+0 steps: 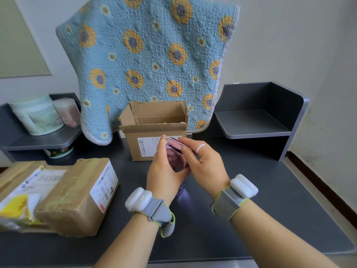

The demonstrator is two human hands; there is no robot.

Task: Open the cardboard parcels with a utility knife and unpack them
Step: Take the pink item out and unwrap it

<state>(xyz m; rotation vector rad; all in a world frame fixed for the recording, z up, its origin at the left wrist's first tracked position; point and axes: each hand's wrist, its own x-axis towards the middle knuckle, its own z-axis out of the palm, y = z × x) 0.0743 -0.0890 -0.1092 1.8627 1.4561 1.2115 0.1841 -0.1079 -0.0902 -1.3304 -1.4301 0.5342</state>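
Right now your left hand (164, 171) and right hand (202, 161) both pinch the purple packet (176, 160) above the desk's (270, 200) middle, its long axis upright, just before the opened parcel (154, 130).

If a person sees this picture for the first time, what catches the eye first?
A blue sunflower quilt hangs behind the dark desk. At centre, both hands, left hand and right hand, hold a shiny purple packet before an opened cardboard box.
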